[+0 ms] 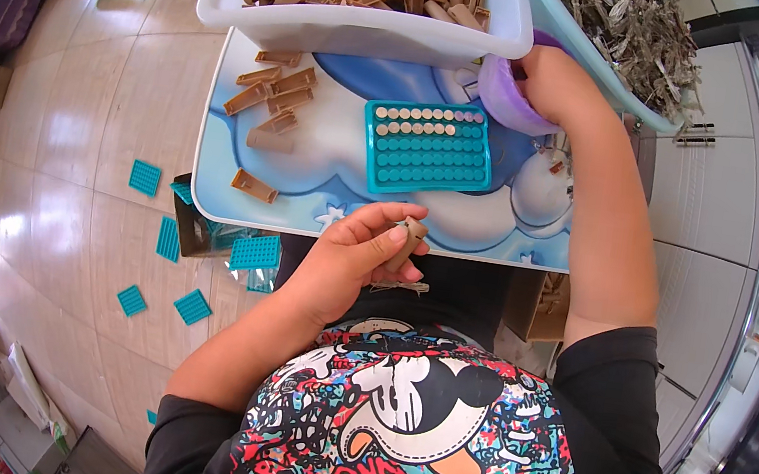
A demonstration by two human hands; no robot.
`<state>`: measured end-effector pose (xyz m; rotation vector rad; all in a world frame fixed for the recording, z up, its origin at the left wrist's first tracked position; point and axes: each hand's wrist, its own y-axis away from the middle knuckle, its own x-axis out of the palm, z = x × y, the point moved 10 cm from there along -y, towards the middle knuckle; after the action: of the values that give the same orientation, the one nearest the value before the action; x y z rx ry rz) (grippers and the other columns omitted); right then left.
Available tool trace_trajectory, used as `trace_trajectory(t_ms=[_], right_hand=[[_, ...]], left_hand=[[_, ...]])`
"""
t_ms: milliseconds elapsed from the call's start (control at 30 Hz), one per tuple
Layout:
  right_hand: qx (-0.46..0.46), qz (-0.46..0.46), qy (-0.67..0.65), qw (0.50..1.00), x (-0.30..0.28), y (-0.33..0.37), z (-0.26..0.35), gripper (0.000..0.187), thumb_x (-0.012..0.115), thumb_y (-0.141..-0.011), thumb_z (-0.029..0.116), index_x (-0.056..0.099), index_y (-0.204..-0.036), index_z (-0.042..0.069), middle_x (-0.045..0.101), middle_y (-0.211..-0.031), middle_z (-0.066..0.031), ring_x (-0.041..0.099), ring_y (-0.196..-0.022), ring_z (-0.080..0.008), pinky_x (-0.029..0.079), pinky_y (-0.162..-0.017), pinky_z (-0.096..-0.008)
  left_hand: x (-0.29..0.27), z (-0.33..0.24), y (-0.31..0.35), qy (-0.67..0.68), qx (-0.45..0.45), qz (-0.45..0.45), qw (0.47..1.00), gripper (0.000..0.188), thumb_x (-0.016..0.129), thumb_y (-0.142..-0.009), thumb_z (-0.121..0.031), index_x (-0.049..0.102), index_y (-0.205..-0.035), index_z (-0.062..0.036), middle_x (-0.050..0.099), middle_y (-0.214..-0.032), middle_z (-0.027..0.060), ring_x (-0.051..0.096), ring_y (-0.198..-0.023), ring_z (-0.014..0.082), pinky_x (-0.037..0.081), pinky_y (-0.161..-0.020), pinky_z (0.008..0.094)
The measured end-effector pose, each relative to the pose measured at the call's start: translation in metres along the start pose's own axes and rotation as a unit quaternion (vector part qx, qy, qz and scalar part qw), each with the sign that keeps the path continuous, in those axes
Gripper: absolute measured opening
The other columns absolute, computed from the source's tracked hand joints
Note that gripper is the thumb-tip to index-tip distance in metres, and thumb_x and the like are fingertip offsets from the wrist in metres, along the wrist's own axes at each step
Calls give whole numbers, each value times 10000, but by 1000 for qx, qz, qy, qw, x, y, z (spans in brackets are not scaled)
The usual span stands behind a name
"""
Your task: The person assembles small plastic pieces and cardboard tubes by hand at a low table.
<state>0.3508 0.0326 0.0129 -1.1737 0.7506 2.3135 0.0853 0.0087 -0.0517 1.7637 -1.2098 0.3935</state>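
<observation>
My left hand (368,250) is closed around a small brown plastic casing (409,241), held up just over the table's near edge. At the upper right, my right hand (551,85) reaches into a purple bowl (505,100). Its fingers are hidden inside, and so are the bowl's contents. Between the hands lies a teal tray (428,168) of round pockets. Pale round discs (414,127) fill much of its two far rows. Several loose brown casings (274,91) are scattered on the table's left side, one (254,185) nearer the front edge.
A white tub (359,37) heaped with brown casings stands at the table's back. Beside it, a light blue tub (550,7) holds crinkled metallic pieces. Teal trays (192,307) lie on the tiled floor at left, near an open box (195,226). Cabinets (709,206) line the right.
</observation>
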Motion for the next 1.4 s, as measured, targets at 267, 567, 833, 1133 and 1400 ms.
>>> trace_trajectory(t_ms=[267,567,833,1133,1400], right_hand=[[-91,-89,65,990,-18,18,2,240,567,-820,73,658,-1041,97,683,-897,-104,648,-774,-217,496,-718,-328],[-40,-239,-179,954,-48,73,-3,170,616,-815,79,651,-975,34,655,-769,-61,606,-721,-127,478,-678,-266],[-248,-107,-281,921,30,147,59,52,637,-797,-4,609,-836,15,591,-836,-61,567,-779,-129,448,-669,-236],[-205,-124,-302,923,62,160,55,109,638,-769,-22,611,-867,17,599,-817,-92,584,-725,-201,466,-632,-299],[-246,-150,-98,953,60,170,66,130,626,-765,-6,612,-885,45,615,-809,-106,596,-724,-284,474,-634,-339]], left_hand=[[-4,-1,1,5,7,-15,1000,307,525,-940,-198,517,-1225,-87,598,-1000,76,610,-786,143,524,-766,291],[-2,-1,-2,32,12,-13,999,305,518,-943,-200,516,-1218,-69,597,-989,85,617,-781,156,530,-757,294],[-1,-3,-6,133,28,19,991,317,505,-946,-200,509,-1195,-3,601,-1001,105,628,-822,180,525,-808,317],[-2,-7,-3,115,60,14,991,300,520,-937,-182,522,-1166,12,612,-1069,128,636,-895,196,520,-830,316],[-9,-1,-1,82,44,-43,995,281,557,-919,-173,541,-1135,7,625,-1030,121,636,-893,196,522,-824,324]])
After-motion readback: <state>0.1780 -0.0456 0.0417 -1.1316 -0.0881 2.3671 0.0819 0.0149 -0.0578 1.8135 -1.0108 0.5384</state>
